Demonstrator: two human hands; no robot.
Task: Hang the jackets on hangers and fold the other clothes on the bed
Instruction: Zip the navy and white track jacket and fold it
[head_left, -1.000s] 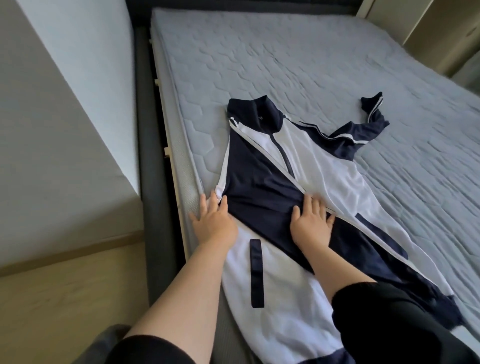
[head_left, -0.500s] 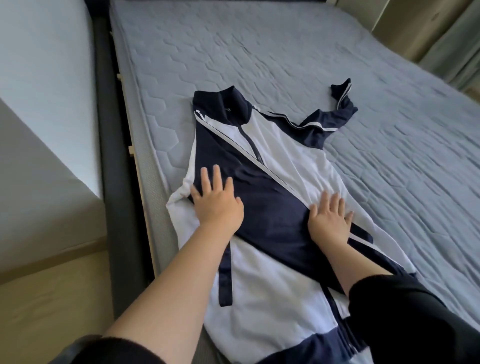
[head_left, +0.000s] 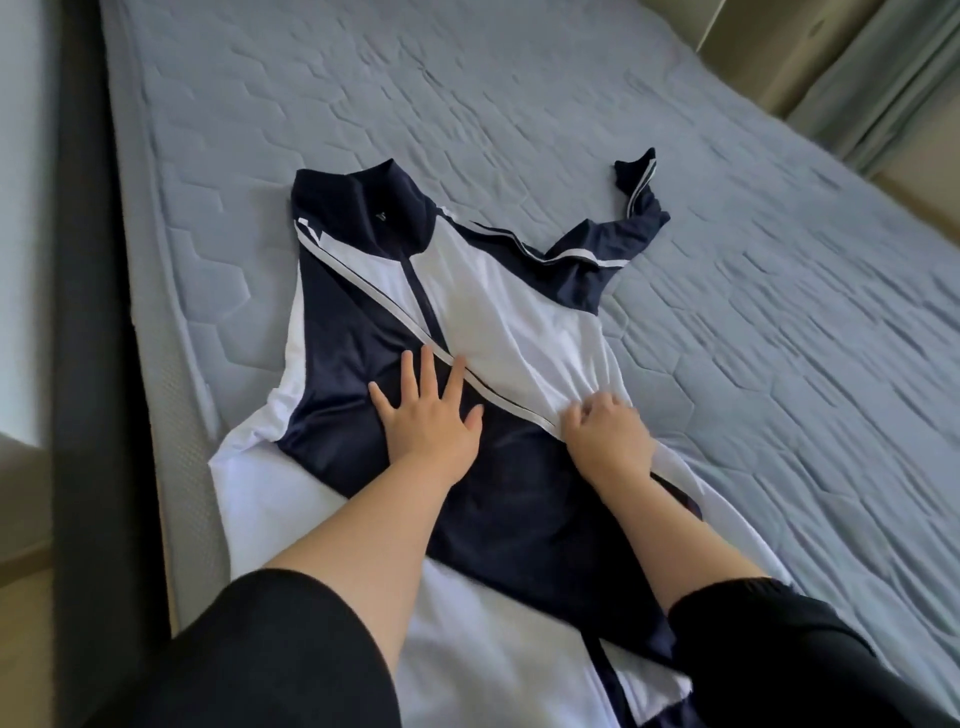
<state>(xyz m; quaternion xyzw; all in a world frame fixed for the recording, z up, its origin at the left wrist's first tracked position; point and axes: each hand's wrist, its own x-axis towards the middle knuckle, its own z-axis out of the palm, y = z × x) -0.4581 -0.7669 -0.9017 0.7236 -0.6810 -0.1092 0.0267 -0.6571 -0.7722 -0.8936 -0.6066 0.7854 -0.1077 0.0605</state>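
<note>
The grey-blue quilted mattress (head_left: 675, 156) serves as a flat work surface. The navy-and-white zip-up jacket (head_left: 498, 312) lies face up near its left edge, within easy reach. One navy sleeve (head_left: 353, 364) is folded across the chest, and the far sleeve (head_left: 613, 228) sprawls out to the right. The left hand (head_left: 431, 421) lies flat with fingers spread, pinning the fold. The right hand (head_left: 608, 441) curls its fingers into the white front and gathers cloth, probably to tug it smooth.
</note>
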